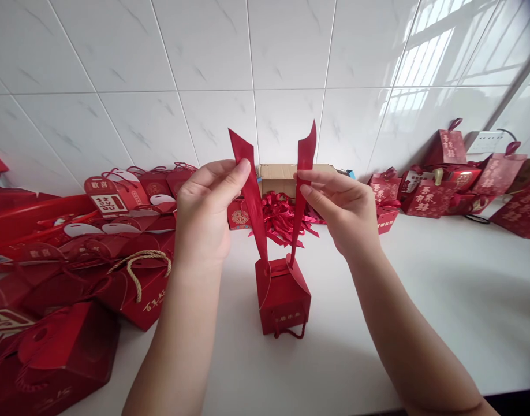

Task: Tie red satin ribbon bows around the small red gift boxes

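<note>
A small red gift box [286, 303] with gold lettering stands upright on the white table, a dark red cord handle [293, 333] hanging down its front. A red ribbon [257, 214] rises from its top in two raised tails. Between thumb and fingers, my left hand [208, 202] pinches the left tail near its slanted end. The right tail is pinched by my right hand [343, 202], its curled tip standing above the fingers. Both tails are stretched up and spread slightly apart. How the ribbon runs through the box top is partly hidden.
Many red gift boxes [81, 341] crowd the left side, one with a rope handle [137, 268]. Behind the small box lies a heap of red ribbons [284, 219] before a cardboard box [276, 173]. More boxes [429, 196] and a power strip [485, 141] stand at the right by the tiled wall.
</note>
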### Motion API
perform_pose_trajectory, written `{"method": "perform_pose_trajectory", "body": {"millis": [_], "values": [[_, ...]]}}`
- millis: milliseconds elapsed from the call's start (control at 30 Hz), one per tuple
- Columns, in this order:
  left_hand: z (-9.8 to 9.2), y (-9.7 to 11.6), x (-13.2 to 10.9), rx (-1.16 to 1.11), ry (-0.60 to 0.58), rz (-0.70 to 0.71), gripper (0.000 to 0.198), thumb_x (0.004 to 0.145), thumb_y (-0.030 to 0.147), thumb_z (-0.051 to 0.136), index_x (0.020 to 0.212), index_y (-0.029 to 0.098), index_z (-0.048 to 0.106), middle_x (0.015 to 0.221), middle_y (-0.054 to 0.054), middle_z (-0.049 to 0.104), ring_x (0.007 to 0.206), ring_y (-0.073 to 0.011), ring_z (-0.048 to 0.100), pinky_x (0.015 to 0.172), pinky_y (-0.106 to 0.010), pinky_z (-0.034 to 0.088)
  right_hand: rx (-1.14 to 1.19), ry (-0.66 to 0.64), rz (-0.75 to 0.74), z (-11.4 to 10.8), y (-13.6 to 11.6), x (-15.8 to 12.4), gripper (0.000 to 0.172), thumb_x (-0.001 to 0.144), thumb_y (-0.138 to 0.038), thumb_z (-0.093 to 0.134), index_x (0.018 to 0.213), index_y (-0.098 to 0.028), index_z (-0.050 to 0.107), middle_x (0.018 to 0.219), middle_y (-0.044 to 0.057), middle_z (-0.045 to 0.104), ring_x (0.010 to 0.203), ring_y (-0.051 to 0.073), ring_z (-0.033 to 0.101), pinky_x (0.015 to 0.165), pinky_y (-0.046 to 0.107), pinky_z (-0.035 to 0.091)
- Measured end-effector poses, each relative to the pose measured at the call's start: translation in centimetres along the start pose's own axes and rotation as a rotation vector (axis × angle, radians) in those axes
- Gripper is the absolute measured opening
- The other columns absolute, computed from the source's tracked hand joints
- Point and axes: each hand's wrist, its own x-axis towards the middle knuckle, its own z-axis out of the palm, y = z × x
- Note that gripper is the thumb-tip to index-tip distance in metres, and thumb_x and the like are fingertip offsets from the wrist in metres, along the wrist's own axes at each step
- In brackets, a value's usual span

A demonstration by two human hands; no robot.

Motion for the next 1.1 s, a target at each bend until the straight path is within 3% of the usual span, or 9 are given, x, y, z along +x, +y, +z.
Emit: {"method": "perform_pose_trajectory", "body": {"millis": [200, 333, 600, 900, 1100], "values": [[0.1, 0.1, 0.0, -0.011, -0.048, -0.011, 0.015, 0.069, 0.032, 0.075, 0.078, 0.023, 0.067, 0.081, 0.001, 0.067, 0.082, -0.0146, 0.064, 0.079, -0.028, 0.052, 0.063, -0.002, 0.024, 0.2, -0.2, 0.0, 0.014, 0.08, -0.022, 0.065, 0.092, -0.023, 0.071, 0.092, 0.001, 0.07, 0.091, 0.018, 0.065, 0.084, 0.035, 0.055], [0.4, 0.2, -0.3, 0.011, -0.151, -0.078, 0.018, 0.067, 0.034, 0.076, 0.078, 0.022, 0.067, 0.078, -0.001, 0.068, 0.077, -0.0149, 0.065, 0.074, -0.029, 0.052, 0.064, -0.061, 0.064, 0.5, -0.5, -0.1, 0.015, 0.082, -0.027, 0.063, 0.095, -0.021, 0.069, 0.09, 0.002, 0.07, 0.084, 0.017, 0.066, 0.077, 0.032, 0.056], [0.9, 0.5, -1.0, 0.209, -0.311, -0.171, 0.026, 0.065, 0.033, 0.077, 0.079, 0.018, 0.061, 0.071, -0.002, 0.067, 0.066, -0.0146, 0.063, 0.061, -0.026, 0.05, 0.065, -0.2, 0.141, 0.5, -0.4, -0.2, 0.04, 0.081, -0.033, 0.065, 0.118, -0.023, 0.056, 0.082, 0.001, 0.066, 0.081, 0.016, 0.064, 0.072, 0.03, 0.055], [0.6, 0.3, -0.8, 0.231, -0.291, -0.177, 0.038, 0.064, 0.033, 0.078, 0.093, 0.02, 0.057, 0.075, -0.003, 0.069, 0.071, -0.0176, 0.066, 0.066, -0.029, 0.053, 0.282, -0.372, 0.234, 0.0, -0.9, 0.0, 0.019, 0.083, -0.027, 0.063, 0.1, -0.021, 0.068, 0.095, 0.003, 0.069, 0.088, 0.018, 0.065, 0.077, 0.032, 0.055], [0.5, 0.3, -0.7, 0.192, -0.403, -0.208, 0.024, 0.069, 0.032, 0.074, 0.084, 0.017, 0.064, 0.081, -0.005, 0.068, 0.075, -0.0177, 0.066, 0.069, -0.029, 0.052, 0.289, -0.312, 0.264, 0.2, -0.5, -0.1, 0.016, 0.084, -0.032, 0.063, 0.092, -0.021, 0.07, 0.082, 0.002, 0.068, 0.077, 0.015, 0.064, 0.07, 0.029, 0.053]]}}
